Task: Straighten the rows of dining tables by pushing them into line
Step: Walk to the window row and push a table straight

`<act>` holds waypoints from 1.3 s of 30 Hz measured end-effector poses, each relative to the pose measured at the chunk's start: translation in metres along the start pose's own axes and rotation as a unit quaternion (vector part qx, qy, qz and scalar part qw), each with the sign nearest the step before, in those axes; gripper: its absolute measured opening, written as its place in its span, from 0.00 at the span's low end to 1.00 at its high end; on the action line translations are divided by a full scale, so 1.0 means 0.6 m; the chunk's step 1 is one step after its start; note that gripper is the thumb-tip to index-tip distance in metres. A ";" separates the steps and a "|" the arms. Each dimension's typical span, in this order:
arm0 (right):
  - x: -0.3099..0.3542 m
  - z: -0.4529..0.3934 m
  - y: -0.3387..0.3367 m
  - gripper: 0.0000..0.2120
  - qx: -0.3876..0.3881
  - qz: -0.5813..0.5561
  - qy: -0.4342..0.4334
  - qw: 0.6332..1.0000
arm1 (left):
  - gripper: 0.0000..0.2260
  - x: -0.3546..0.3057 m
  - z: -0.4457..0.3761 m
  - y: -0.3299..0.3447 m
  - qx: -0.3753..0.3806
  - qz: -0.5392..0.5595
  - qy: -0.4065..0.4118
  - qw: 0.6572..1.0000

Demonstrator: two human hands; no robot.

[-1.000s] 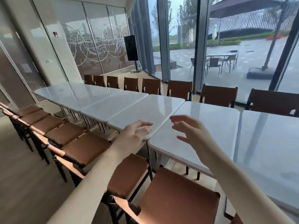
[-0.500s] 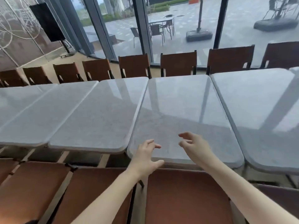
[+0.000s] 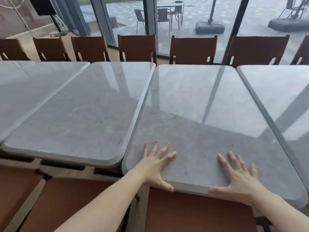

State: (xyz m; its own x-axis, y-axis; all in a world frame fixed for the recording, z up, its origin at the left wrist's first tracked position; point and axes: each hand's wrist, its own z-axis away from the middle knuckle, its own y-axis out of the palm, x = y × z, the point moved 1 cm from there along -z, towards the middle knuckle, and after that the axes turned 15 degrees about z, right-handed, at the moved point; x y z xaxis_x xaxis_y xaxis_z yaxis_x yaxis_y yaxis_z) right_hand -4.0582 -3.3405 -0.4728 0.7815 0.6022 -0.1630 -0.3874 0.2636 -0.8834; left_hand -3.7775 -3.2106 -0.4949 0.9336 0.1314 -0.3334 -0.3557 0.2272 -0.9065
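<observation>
At 6 o'clock, nearest the camera, a brown chair seat [image 3: 192, 213] sits tucked under the near edge of the table [image 3: 200, 114]. That table has a glossy pale grey stone-look top with rounded corners, and window frames reflect across it. Both hands lie on its near edge with fingers spread and straight, grasping nothing: the left hand [image 3: 154, 166] at 7 o'clock flat on the top with its thumb hooked over the rim, the right hand [image 3: 237, 178] at 5 o'clock likewise, thumb along the edge. The table's near edge juts closer to the camera than that of the neighbouring table [image 3: 80, 114] at 9 o'clock, which touches or nearly touches it along the side. Another table [image 3: 284, 97] lies at 3 o'clock, with a narrow gap between. Beyond the tops, at 12 o'clock, a row of brown chair backs [image 3: 193, 49] faces the glass wall [image 3: 184, 22], with a patio outside.
</observation>
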 end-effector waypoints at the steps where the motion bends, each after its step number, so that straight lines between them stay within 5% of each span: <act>1: -0.004 -0.006 0.020 0.69 -0.033 -0.007 -0.001 0.999 | 0.55 0.009 -0.003 0.011 -0.001 0.001 0.001 1.000; 5: -0.008 -0.013 0.075 0.50 -0.147 0.002 -0.010 0.989 | 0.54 0.021 -0.002 0.029 -0.024 -0.009 0.009 1.000; 9: -0.013 -0.017 0.087 0.45 -0.201 0.017 0.003 0.980 | 0.52 0.019 0.004 0.031 -0.050 -0.005 0.025 0.998; 14: -0.015 -0.014 0.095 0.46 -0.221 0.027 -0.020 0.975 | 0.44 0.008 0.030 0.055 -0.099 -0.032 0.021 0.994; 25: -0.018 -0.014 0.092 0.63 -0.215 0.097 -0.063 0.970 | 0.50 0.005 0.021 0.050 -0.099 -0.027 -0.010 0.995; 39: -0.017 -0.016 0.089 0.62 -0.222 0.091 -0.068 0.968 | 0.52 0.011 0.017 0.046 -0.100 -0.035 -0.006 0.994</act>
State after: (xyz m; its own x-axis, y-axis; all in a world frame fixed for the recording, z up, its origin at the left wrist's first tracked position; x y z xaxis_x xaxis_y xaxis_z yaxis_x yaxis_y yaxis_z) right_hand -4.0822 -3.3402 -0.5225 0.6375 0.7093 -0.3008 -0.2401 -0.1881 -0.9524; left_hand -3.7815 -3.1939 -0.5196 0.9549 0.1334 -0.2653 -0.2728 0.0409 -0.9612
